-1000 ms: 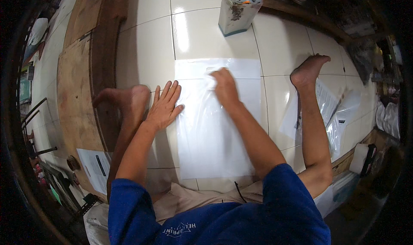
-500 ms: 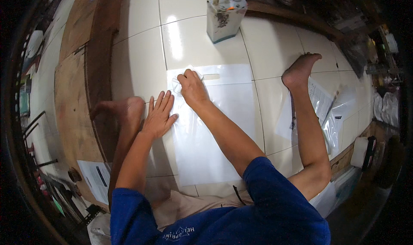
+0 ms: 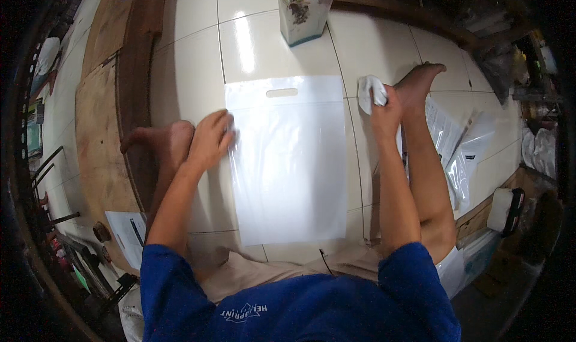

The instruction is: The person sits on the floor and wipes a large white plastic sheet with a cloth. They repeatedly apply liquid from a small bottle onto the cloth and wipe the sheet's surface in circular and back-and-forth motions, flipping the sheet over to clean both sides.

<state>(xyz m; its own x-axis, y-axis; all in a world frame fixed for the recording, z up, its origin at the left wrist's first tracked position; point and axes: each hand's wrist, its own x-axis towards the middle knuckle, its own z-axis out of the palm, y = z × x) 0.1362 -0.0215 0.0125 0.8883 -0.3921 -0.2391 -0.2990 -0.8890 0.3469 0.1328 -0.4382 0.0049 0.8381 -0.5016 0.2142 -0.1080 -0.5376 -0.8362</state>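
A white plastic bag (image 3: 288,174) with a slot-shaped cut-out handle lies flat on the tiles between my legs. My left hand (image 3: 211,139) is at the bag's left edge, its fingers bent and smeared by motion. Whether they grip the edge cannot be made out. Off to the right of the bag, my right hand (image 3: 387,111) is closed around a crumpled white cloth (image 3: 366,96), beside my right foot.
A stained rectangular can (image 3: 305,18) stands beyond the bag. Printed sheets and clear plastic sleeves (image 3: 462,168) lie past my right leg. Wooden boards (image 3: 99,132) run along the left, with a paper sheet (image 3: 127,234) at their near end.
My right hand has lifted off the bag's top left corner and swung right with the cloth. My left hand has turned and shifted slightly toward the far side, along the bag's left edge.
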